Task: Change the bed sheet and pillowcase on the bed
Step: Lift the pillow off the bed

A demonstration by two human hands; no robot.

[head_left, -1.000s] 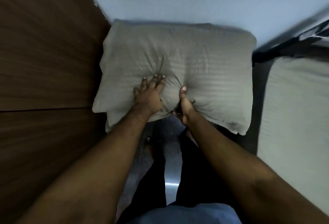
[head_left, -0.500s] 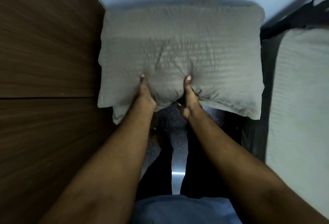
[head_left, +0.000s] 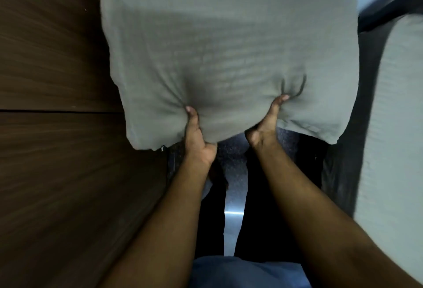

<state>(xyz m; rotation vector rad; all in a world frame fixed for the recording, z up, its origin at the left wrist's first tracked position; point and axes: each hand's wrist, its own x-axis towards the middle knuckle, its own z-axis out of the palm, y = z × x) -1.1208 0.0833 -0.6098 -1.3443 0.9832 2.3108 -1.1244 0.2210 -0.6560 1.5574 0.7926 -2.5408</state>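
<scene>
A grey-beige striped pillow (head_left: pixel 229 47) in its pillowcase fills the upper middle of the head view, held up in the air in front of me. My left hand (head_left: pixel 196 136) grips its lower edge left of centre, thumb pressed into the fabric. My right hand (head_left: pixel 266 125) grips the same edge further right, thumb dug in, with creases around it. The fingers of both hands are hidden behind the pillow. The bed (head_left: pixel 393 127) with a pale striped sheet lies along the right side.
A dark wooden panel (head_left: pixel 57 127) stands close on the left. A dark bed frame rail (head_left: pixel 389 5) crosses the upper right under a pale wall. Below the pillow I see my dark trousers and a strip of floor (head_left: pixel 233 207).
The pillow has come up and closer to the camera. My left hand went from lying on top to gripping the lower edge; my right hand shifted rightwards along that edge.
</scene>
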